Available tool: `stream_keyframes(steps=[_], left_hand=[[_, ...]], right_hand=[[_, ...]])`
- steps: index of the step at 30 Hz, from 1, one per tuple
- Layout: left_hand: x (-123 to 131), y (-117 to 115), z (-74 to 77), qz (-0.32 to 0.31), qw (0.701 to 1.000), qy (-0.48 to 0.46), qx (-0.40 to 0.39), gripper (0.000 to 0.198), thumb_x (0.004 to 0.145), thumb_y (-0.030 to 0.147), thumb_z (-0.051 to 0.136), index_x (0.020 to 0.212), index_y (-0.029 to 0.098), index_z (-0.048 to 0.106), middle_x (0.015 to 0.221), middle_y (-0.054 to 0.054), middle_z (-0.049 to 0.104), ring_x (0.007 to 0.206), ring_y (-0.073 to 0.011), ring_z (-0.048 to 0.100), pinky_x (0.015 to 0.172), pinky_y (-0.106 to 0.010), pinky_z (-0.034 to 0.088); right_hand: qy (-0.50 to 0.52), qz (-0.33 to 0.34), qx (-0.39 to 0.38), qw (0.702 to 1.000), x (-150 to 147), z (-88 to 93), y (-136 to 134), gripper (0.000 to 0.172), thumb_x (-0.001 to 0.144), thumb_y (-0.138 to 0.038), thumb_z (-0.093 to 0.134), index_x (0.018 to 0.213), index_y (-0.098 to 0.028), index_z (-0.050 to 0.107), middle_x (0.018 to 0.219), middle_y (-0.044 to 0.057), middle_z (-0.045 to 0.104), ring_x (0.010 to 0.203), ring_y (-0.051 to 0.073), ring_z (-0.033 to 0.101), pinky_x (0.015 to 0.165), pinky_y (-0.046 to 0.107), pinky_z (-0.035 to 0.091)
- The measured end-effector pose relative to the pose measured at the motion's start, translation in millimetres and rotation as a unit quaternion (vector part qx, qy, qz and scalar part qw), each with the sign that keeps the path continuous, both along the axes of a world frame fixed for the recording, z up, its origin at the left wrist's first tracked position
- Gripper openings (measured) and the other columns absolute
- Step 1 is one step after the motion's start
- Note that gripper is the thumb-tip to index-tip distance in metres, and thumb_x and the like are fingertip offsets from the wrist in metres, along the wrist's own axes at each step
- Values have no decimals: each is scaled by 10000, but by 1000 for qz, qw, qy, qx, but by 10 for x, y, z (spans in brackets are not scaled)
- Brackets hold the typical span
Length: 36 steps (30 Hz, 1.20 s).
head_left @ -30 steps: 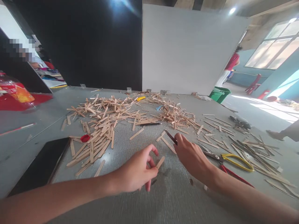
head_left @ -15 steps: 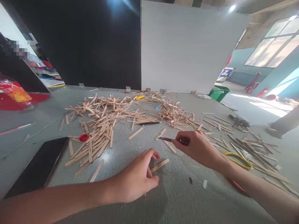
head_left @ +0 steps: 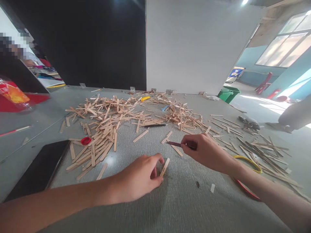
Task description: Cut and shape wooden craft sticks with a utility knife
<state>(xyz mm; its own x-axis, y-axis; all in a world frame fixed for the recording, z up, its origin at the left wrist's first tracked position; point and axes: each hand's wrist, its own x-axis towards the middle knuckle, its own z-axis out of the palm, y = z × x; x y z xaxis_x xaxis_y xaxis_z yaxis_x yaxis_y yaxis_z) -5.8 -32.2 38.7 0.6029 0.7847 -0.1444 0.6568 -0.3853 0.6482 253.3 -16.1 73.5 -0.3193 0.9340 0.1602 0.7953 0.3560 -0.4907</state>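
Note:
My left hand (head_left: pixel 141 176) rests on the grey table (head_left: pixel 175 207) with thumb and fingers pinched on a short wooden craft stick (head_left: pixel 165 166), which lies on the surface pointing away from me. My right hand (head_left: pixel 206 150) is closed round a dark red pencil (head_left: pixel 173 143), whose tip points left just above the table, a little beyond the stick. A few loose sticks (head_left: pixel 167 137) lie right under the pencil tip.
A big heap of craft sticks (head_left: pixel 109 118) spreads across the middle and left. A black tablet (head_left: pixel 36 170) and red cap (head_left: pixel 85 140) lie left. Yellow-and-red cutters (head_left: pixel 246 161) sit behind my right wrist, with thin strips (head_left: pixel 262 150) further right. A white board (head_left: pixel 194 48) stands behind.
My left hand has turned the short stick from slanting to pointing away and set it on the table. My right hand swung the pencil round until it points left.

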Motion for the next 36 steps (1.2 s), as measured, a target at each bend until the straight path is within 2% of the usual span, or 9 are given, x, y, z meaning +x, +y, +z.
stream_keyframes(steps=[3,5,8,15,20,25,28,33,36], left_hand=[[-44,124,-45,-9,997,-37,62,557,827,267,847,1335,262,618,1121,-71,711,990,-276,698,828,-375,555],[-69,204,-94,-41,993,-73,86,704,758,265,932,1380,330,610,1356,-94,613,1243,-329,609,1023,-463,518],[-84,282,-134,-78,991,-64,86,648,737,336,975,1314,374,683,1463,-95,542,1394,-399,479,1124,-588,435],[-90,310,-19,-115,991,1,62,615,839,443,884,1403,384,647,1672,-124,389,1519,-490,321,1112,-718,402],[-97,320,1,-118,991,-3,59,577,849,523,852,1370,351,676,1652,-140,432,1528,-491,324,1116,-714,411],[-93,330,-90,-104,991,-23,75,554,793,490,906,1269,323,676,1605,-142,474,1496,-468,378,1138,-700,398],[-86,338,-143,-99,991,-35,83,560,792,477,911,1259,310,651,1595,-142,470,1496,-451,382,1144,-672,410],[-66,389,-198,-130,986,-40,97,590,796,476,918,1294,310,649,1625,-146,463,1546,-443,333,1195,-696,341],[-60,423,-228,-144,984,-44,98,617,809,513,900,1336,332,635,1670,-135,419,1577,-444,272,1208,-718,306]], right_hand=[[11,23,-18,1000,64,29,18,189,990,-382,622,906,-248,727,651,-39,626,554,127,496,536,281,356],[13,20,3,1000,112,68,21,149,987,-379,652,917,-254,688,666,-42,632,555,130,511,533,282,363],[12,16,66,998,174,162,4,184,997,-359,658,846,-254,648,718,-25,650,601,140,534,564,293,391],[38,64,-25,997,162,267,-176,120,907,-350,762,902,-274,670,711,-31,672,574,145,594,544,291,462],[50,132,-55,989,-44,185,-336,140,913,-220,749,1025,-283,696,800,-42,705,587,116,594,550,257,471],[82,166,-153,971,-105,91,-246,55,867,-192,763,863,-246,774,811,-27,731,639,112,633,585,232,494],[64,173,-202,962,-71,27,-158,165,885,-164,692,747,-224,762,693,-37,678,601,100,602,554,215,470],[216,125,-310,917,-105,-128,-95,358,1035,-464,562,884,-178,715,714,20,712,562,144,704,431,207,526],[317,124,-314,886,-166,-272,-75,359,984,-518,662,925,-165,692,729,25,722,598,165,737,464,230,571]])
